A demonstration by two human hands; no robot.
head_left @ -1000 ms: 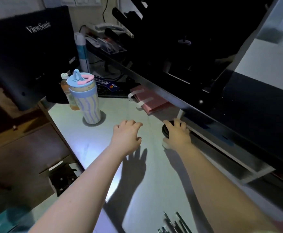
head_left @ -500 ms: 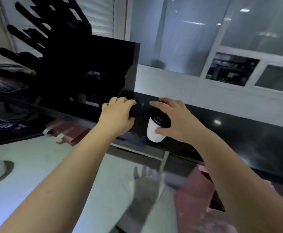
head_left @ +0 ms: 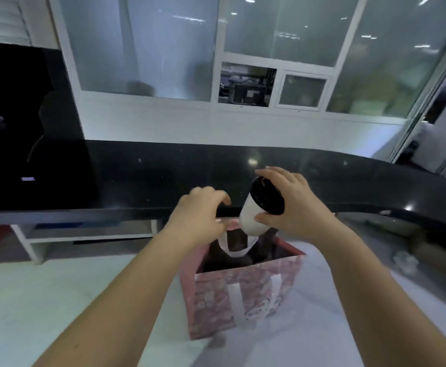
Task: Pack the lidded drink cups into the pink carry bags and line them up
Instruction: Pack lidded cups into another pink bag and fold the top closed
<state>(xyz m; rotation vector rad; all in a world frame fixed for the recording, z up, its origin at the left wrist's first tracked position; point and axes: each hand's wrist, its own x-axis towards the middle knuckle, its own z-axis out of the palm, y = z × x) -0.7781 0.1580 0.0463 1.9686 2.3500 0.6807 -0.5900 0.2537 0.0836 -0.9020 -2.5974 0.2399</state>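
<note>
Gripped in the right hand (head_left: 294, 207), a lidded cup (head_left: 256, 211) is being held over the pink bag (head_left: 245, 298), not yet packed; grasp of the left hand (head_left: 196, 217) unclear.

A smooth, pale white worktop (head_left: 57, 300) fills the near part of the scene from left to right. Near its middle stands a boxy pink carry bag with a paler printed pattern (head_left: 211, 298), upright, its mouth open. One white ribbon handle lies flat against its near wall, and the other droops across the mouth. Along the worktop's far edge runs a raised, glossy black stone ledge (head_left: 137, 176), which curves nearer at the right. Below the ledge on the left, a white shelf frame (head_left: 35, 247) rests its leg on the worktop. To the right, close under the ledge, lies a small pale object (head_left: 404, 260), too blurred to identify.
</note>
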